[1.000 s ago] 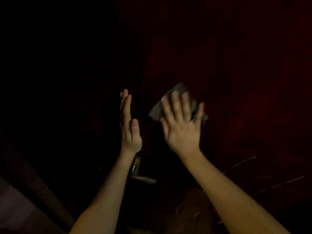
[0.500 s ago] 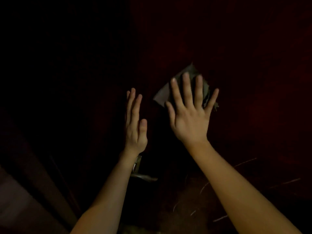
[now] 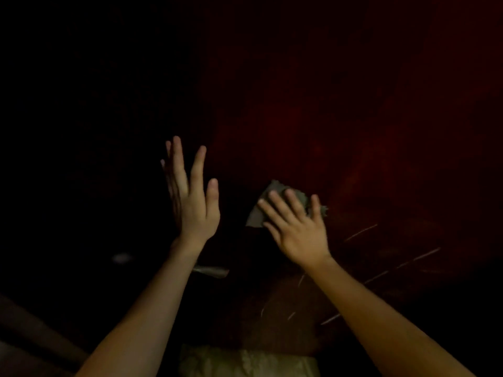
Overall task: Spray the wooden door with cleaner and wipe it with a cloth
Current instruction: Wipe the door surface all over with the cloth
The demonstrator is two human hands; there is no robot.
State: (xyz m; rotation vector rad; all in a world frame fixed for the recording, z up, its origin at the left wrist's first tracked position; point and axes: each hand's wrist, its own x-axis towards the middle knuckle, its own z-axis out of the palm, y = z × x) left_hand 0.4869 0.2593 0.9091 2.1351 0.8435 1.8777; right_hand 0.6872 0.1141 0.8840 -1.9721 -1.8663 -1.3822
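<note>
Nearest, at the bottom edge of the view, lies a pale crumpled fabric (image 3: 245, 360), too dim to identify further. Two bare forearms rise from the lower corners toward the middle. Just beyond the left wrist a dull metal door handle (image 3: 213, 272) sticks out to the right, and a small blurred glint (image 3: 121, 257) sits in the dark to its left. The left hand (image 3: 194, 205) stands upright with straight fingers pointing up and slightly fanned, the thumb alongside. Its grip is wide and holds nothing, and the dark hides whether it touches anything. The right hand (image 3: 299, 229) is a little lower and well to the right of it, with the palm turned away from the camera and straight, spread fingers angled up and to the left. Its grip is wide too, laid flat over a grey cloth (image 3: 257, 217) and pressing it to the wood rather than curling round it. The cloth's corners show above the fingertips, to the left of the index finger and past the little finger. Behind everything stands the door (image 3: 381, 131), dark reddish wood filling the right and upper part of the view and fading to black on the left. Thin pale scratches (image 3: 362, 232) cross its lower right area near the right wrist and forearm.
</note>
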